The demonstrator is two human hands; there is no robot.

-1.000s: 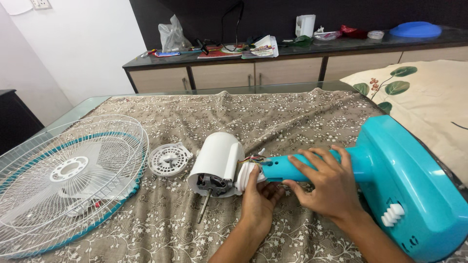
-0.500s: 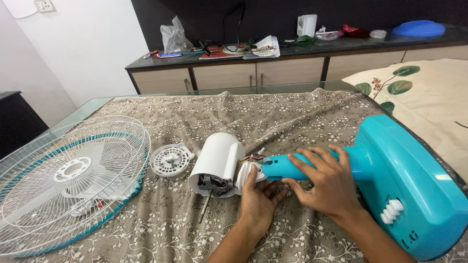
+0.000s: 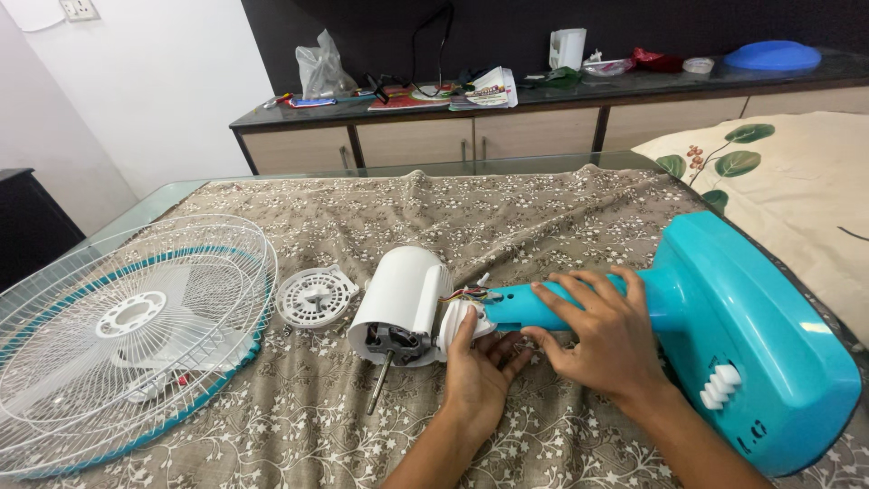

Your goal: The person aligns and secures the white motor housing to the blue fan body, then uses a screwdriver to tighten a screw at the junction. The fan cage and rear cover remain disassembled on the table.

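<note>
On the cloth-covered table (image 3: 543,213) lie one white motor housing (image 3: 403,303), one turquoise fan stand (image 3: 742,335), one wire guard (image 3: 127,335), one round white grille piece (image 3: 315,296), and two hands.
</note>
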